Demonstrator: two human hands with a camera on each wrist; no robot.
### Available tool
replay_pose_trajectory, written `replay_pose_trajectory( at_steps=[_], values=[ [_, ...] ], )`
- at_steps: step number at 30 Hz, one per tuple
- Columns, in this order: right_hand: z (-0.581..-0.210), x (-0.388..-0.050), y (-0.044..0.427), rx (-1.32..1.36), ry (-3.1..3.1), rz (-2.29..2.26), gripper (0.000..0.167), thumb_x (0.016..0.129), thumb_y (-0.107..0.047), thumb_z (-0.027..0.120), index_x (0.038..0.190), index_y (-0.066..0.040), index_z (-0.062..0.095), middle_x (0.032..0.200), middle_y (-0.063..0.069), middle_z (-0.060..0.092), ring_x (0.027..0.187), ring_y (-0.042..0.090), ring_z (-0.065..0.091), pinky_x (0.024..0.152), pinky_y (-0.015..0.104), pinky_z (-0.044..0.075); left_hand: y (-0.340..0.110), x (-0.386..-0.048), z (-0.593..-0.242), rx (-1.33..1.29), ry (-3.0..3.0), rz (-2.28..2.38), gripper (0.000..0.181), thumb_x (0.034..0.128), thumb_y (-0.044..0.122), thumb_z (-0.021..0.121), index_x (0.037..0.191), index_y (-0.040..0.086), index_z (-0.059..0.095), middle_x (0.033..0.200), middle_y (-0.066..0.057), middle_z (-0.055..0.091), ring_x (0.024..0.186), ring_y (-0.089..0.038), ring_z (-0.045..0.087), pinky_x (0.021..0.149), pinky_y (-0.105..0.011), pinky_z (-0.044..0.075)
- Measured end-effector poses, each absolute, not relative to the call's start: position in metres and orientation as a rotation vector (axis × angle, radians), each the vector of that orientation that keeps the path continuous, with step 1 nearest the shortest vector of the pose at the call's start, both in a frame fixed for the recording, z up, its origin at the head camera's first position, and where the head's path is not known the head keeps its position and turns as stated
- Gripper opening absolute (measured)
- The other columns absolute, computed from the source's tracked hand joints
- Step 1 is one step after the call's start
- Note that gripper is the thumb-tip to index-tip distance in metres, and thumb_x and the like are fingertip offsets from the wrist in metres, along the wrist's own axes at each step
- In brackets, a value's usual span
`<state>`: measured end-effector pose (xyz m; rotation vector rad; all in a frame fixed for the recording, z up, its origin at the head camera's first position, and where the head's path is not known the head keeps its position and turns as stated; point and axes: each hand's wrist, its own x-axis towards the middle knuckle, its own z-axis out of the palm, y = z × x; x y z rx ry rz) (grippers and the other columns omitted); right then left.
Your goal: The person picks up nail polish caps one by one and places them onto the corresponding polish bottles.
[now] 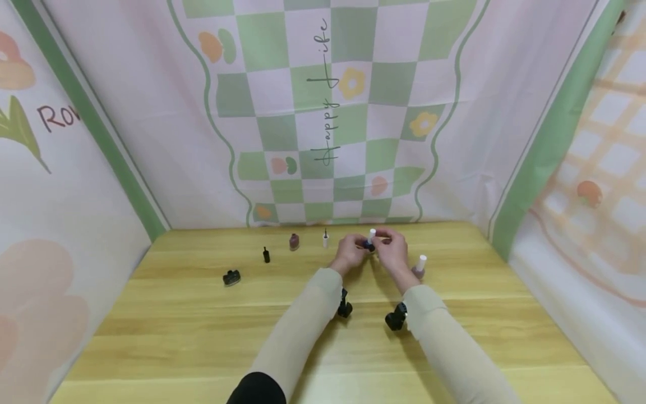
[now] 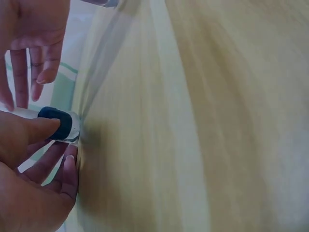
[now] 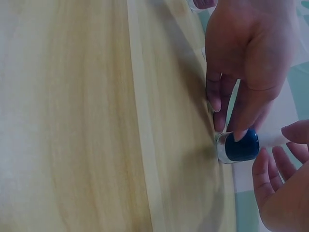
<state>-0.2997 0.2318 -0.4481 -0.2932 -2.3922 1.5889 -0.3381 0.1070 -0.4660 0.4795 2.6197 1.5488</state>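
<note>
Near the back of the table, my left hand [image 1: 350, 252] grips a small dark blue bottle [image 1: 369, 246]; the left wrist view shows its thumb on the blue glass [image 2: 57, 123]. The bottle stands upright, its base at the tabletop. My right hand [image 1: 393, 252] pinches the white cap [image 1: 372, 233] on top. In the right wrist view the cap [image 3: 272, 140] lies between the right thumb and fingers, and the left hand [image 3: 251, 63] holds the bottle [image 3: 243, 145] from the other side.
Left of the hands stand a white cap with its brush up [image 1: 325, 240], a mauve bottle [image 1: 294, 242] and a black cap with its brush up [image 1: 266, 256]. A dark glossy object [image 1: 231, 278] lies farther left. A white-capped bottle [image 1: 419, 267] stands beside the right wrist.
</note>
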Motion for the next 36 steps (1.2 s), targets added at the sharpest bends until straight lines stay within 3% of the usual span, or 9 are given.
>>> replay_pose_trajectory(
  at_steps=[6,11,18,26,36],
  values=[
    [-0.440,-0.294,0.227,-0.290,-2.345,1.592,0.046,0.097,-0.007,0.065,0.142,-0.003,0.054,0.139,0.016,0.056,0.104,0.023,0.058,0.065,0.017,0.052,0.102,-0.334,-0.464,0.467,2.604,1.490,0.045,0.0888,-0.004,0.070,0.133,-0.005,0.061,0.124,-0.019,0.069,0.116,-0.031,0.067,0.102,-0.035,0.053],
    [-0.428,-0.286,0.224,-0.234,-2.304,1.578,0.048,0.095,-0.003,0.064,0.142,-0.003,0.052,0.144,0.014,0.051,0.111,0.027,0.056,0.064,0.016,0.051,0.092,-0.328,-0.460,0.515,2.593,1.408,0.053,0.0919,0.000,0.071,0.142,-0.003,0.053,0.135,-0.021,0.063,0.124,-0.032,0.062,0.107,-0.038,0.050],
    [-0.415,-0.276,0.219,-0.107,-2.369,1.528,0.047,0.095,-0.004,0.062,0.141,-0.002,0.052,0.140,0.014,0.051,0.113,0.027,0.055,0.066,0.017,0.052,0.073,-0.320,-0.449,0.606,2.602,1.342,0.050,0.0953,0.005,0.069,0.142,0.001,0.053,0.135,-0.021,0.061,0.120,-0.034,0.063,0.102,-0.038,0.053],
    [-0.409,-0.268,0.216,0.076,-2.450,1.474,0.043,0.094,-0.003,0.059,0.137,-0.004,0.054,0.137,0.014,0.051,0.113,0.030,0.054,0.066,0.023,0.055,0.046,-0.307,-0.438,0.766,2.587,1.283,0.044,0.0938,0.001,0.069,0.136,-0.002,0.056,0.128,-0.020,0.065,0.102,-0.026,0.069,0.085,-0.027,0.059],
    [-0.410,-0.267,0.216,0.262,-2.498,1.389,0.036,0.095,-0.001,0.059,0.131,0.000,0.059,0.131,0.016,0.055,0.109,0.030,0.057,0.070,0.020,0.053,0.016,-0.287,-0.434,0.630,2.647,1.282,0.044,0.0916,0.001,0.072,0.133,0.001,0.060,0.124,-0.016,0.066,0.100,-0.026,0.069,0.087,-0.030,0.059]
  ],
)
